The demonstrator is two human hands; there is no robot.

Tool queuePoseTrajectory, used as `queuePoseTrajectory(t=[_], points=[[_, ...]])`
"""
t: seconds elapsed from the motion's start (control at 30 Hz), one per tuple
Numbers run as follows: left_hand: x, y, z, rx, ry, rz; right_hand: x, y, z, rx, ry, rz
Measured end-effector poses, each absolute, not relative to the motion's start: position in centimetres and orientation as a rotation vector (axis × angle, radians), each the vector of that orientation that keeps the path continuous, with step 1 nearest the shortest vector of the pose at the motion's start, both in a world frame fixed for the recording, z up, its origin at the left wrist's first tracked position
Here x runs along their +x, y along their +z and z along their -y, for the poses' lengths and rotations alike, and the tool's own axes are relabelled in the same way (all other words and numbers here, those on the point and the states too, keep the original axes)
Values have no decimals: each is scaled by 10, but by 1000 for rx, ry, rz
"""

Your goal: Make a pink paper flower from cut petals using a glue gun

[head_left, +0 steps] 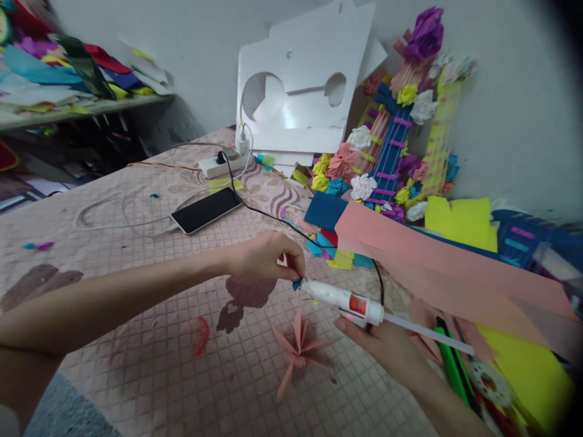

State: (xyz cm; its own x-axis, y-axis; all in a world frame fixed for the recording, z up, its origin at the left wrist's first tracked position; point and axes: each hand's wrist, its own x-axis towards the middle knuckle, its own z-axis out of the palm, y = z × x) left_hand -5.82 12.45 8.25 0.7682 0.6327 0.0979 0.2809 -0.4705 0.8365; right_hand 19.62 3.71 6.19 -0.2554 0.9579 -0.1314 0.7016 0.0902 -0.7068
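Between the thumb and fingers of my left hand (268,258) is a small blue piece of paper (297,284), pinched at the middle of the table. My right hand (378,340) is wrapped round a white hot glue gun (339,298), whose nozzle touches or nearly touches the blue piece. A long glue stick (430,332) sticks out of the gun's back end. Below the gun lies a pink folded paper flower (298,352) with pointed petals. My right fingers are partly hidden behind the gun.
A phone (207,210) on a white cable lies near a power strip (223,164). Paper-flower-covered guitar shapes (392,152) lean on the wall beside a white board (305,79). Pink paper (437,267), a green cutter (455,370) and a tape roll (489,382) lie at right.
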Motion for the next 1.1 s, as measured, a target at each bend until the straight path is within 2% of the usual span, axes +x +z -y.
queuePoseTrajectory(t=[0.47,0.6,0.83,1.1], points=[[-73,75,-128,1953,698,-863,203,54,-31,-1029,705,2281],[-69,79,-118,1785,634,-708,202,54,-29,-1013,634,2383],[-66,89,-107,1872,612,-751,204,51,-27,-985,442,2545],[-56,83,-88,2235,515,-697,206,46,-28,-1004,406,2611]])
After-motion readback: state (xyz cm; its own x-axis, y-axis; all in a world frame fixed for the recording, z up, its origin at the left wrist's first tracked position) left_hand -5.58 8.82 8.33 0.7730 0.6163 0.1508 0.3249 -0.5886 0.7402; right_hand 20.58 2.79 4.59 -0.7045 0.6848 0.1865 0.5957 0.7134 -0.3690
